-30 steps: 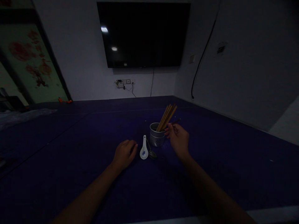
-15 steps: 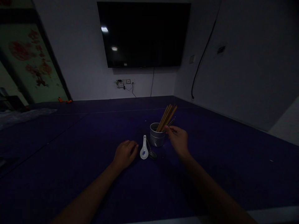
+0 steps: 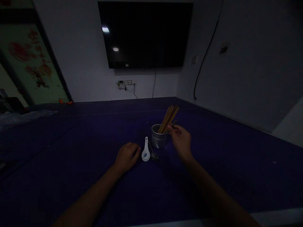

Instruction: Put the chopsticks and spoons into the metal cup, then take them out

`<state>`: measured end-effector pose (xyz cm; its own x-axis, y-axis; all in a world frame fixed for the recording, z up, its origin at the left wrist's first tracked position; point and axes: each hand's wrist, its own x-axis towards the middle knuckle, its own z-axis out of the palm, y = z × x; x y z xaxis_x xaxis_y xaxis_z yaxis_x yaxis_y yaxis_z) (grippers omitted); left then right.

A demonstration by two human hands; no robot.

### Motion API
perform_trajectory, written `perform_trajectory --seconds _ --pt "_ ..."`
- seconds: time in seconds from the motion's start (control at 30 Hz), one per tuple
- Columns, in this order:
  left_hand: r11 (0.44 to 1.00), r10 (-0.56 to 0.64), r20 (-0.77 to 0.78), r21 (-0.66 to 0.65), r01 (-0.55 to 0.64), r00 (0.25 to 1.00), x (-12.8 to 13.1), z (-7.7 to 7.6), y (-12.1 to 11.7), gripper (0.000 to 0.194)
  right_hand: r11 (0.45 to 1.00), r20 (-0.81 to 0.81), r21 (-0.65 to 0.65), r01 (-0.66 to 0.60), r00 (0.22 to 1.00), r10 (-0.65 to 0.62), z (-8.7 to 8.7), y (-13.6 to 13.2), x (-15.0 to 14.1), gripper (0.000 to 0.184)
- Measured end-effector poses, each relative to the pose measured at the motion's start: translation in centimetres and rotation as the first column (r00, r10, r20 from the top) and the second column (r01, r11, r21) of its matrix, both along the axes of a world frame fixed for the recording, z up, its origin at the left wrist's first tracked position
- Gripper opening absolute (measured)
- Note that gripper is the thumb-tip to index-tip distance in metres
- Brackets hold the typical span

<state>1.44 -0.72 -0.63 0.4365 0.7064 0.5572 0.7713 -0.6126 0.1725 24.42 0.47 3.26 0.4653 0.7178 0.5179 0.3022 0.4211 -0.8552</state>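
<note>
A grey metal cup [image 3: 159, 141] stands upright on the dark blue tabletop, with several wooden chopsticks [image 3: 167, 119] leaning right in it. Beside them a thin metal utensil [image 3: 174, 122] sticks out over the right rim; its lower end is hidden. My right hand [image 3: 181, 140] pinches at this metal stem, fingertips close to the chopsticks and the rim. In front of the cup lie a white spoon [image 3: 145, 153] with a blue mark and a metal spoon [image 3: 154, 156], side by side. Just left of the white spoon, my left hand [image 3: 127, 156] rests on the table, fingers curled, seemingly holding nothing.
A large black screen [image 3: 146, 34] hangs on the far wall above sockets [image 3: 127, 83] with cables. Crumpled clear plastic [image 3: 26, 117] and small orange objects [image 3: 65, 102] lie at the far left. A wall borders the table's right side. The room is dim.
My right hand has risen slightly at the cup's rim, and the metal utensil beside the chopsticks has shifted a little. My left hand and both spoons stay in place.
</note>
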Motion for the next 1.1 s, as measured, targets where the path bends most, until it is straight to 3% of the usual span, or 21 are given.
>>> perform_trajectory --seconds 0.07,0.17,0.23,0.3,0.4,0.47,0.53,0.77,0.9,1.1 --pt "1.000 -0.015 0.009 -0.018 0.016 1.000 0.0 0.0 0.0 0.026 0.992 -0.025 0.071 0.108 0.994 -0.106 0.2 -0.4 0.0 0.048" --pt "0.997 -0.036 -0.006 -0.066 0.036 0.999 0.1 0.0 0.0 0.025 0.934 0.011 0.214 0.285 0.956 -0.294 0.2 -1.1 0.2 0.039" --pt "0.993 -0.066 -0.027 -0.101 0.063 0.997 0.2 0.0 0.0 0.026 0.912 0.224 0.317 0.260 0.914 -0.338 0.1 -1.7 0.1 0.035" --pt "0.985 -0.114 -0.050 -0.132 0.107 0.992 0.2 0.0 0.1 0.029 0.933 0.536 0.351 0.087 0.798 -0.276 -0.1 -2.1 -0.4 0.038" --pt "0.972 -0.182 -0.083 -0.163 0.167 0.980 0.2 0.0 0.1 0.031 0.981 0.862 0.133 -0.144 0.505 -0.043 -0.1 -2.5 -1.7 0.041" --pt "0.962 -0.219 -0.108 -0.187 0.197 0.970 0.2 0.1 0.0 0.032 0.982 0.934 -0.093 -0.162 0.328 0.142 0.1 -2.6 -2.5 0.036" --pt "0.952 -0.251 -0.129 -0.210 0.221 0.959 0.2 0.1 -0.2 0.035 0.960 0.931 -0.256 -0.112 0.241 0.276 0.2 -2.5 -2.9 0.034" --pt "0.946 -0.273 -0.180 -0.227 0.231 0.945 0.1 -0.3 -0.4 0.054 0.867 0.848 -0.499 -0.010 0.201 0.490 0.2 -2.5 -2.5 0.034" --pt "0.952 -0.255 -0.198 -0.226 0.209 0.947 0.2 -0.3 -0.6 0.051 0.844 0.826 -0.537 0.004 0.206 0.525 0.2 -2.7 -2.6 0.042" --pt "0.956 -0.241 -0.202 -0.218 0.196 0.949 0.5 -0.3 -0.7 0.045 0.831 0.815 -0.556 0.022 0.214 0.539 0.0 -2.6 -2.9 0.033"
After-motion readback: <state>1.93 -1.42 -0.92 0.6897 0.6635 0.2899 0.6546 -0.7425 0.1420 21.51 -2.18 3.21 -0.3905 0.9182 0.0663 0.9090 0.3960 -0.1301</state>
